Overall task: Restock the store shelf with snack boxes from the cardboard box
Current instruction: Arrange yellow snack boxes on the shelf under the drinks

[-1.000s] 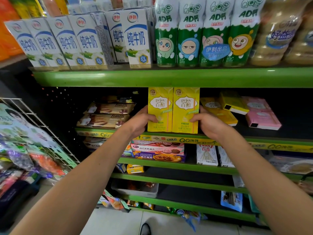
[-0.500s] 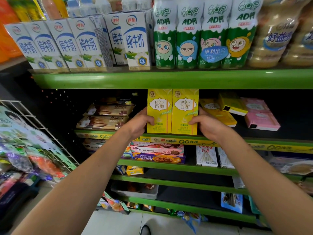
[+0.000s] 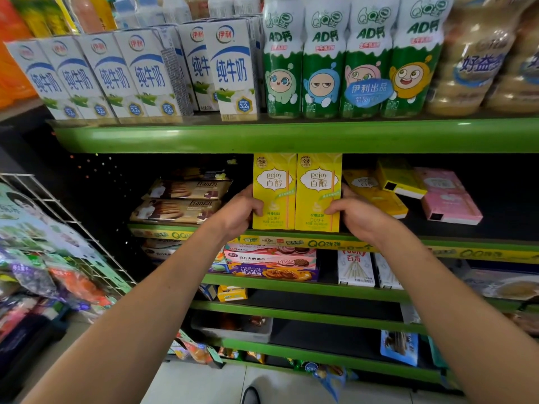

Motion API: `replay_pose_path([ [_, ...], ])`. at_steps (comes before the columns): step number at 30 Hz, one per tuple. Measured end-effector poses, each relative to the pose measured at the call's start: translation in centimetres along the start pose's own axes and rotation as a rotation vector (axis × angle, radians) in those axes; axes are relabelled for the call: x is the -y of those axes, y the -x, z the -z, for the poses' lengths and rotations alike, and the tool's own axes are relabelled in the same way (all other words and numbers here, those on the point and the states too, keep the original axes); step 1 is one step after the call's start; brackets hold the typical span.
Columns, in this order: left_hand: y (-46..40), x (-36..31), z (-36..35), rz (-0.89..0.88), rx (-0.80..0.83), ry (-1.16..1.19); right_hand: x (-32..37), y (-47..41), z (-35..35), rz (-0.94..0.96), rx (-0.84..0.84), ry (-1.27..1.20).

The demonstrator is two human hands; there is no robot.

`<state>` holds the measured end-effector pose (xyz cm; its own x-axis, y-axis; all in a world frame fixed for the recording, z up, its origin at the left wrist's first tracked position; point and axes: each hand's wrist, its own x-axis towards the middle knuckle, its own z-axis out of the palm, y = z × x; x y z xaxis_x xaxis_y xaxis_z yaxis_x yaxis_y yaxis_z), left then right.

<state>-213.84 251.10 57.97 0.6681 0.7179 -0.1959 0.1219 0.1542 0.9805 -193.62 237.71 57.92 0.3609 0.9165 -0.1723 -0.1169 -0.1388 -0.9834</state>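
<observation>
Nudged slightly deeper since a second ago: two upright yellow Pejoy boxes (image 3: pixel 296 192) on green shelf edge (image 3: pixel 437 243) | left hand (image 3: pixel 237 212), right hand (image 3: pixel 354 215) clamping outer sides | placement nearly finished, release pending | cardboard box unseen

Two upright yellow snack boxes (image 3: pixel 296 192), six front milk cartons (image 3: pixel 151 74), four green drink bottles (image 3: pixel 347 62), two stacked brown biscuit packs (image 3: pixel 180 201), two hands (image 3: pixel 240 211).

Both arms reach forward, left hand (image 3: pixel 239 211) and right hand (image 3: pixel 354 215) curled in grip.
</observation>
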Motion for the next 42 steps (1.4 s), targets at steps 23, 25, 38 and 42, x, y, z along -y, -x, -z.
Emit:
replay_pose_path([
  [23, -0.23, 0.26, 0.18, 0.008, 0.01, 0.022, -0.4, -0.37, 0.19, -0.005, -0.002, -0.048],
  [25, -0.28, 0.27, 0.19, 0.007, 0.012, 0.022, -0.49, -0.48, 0.22, -0.002, -0.002, -0.055],
  [38, -0.41, 0.46, 0.36, -0.01, 0.034, 0.029, -0.45, -0.44, 0.3, 0.004, 0.015, -0.044],
  [42, -0.53, 0.59, 0.54, -0.01, 0.035, 0.034, -0.4, -0.38, 0.23, 0.002, 0.021, -0.062],
])
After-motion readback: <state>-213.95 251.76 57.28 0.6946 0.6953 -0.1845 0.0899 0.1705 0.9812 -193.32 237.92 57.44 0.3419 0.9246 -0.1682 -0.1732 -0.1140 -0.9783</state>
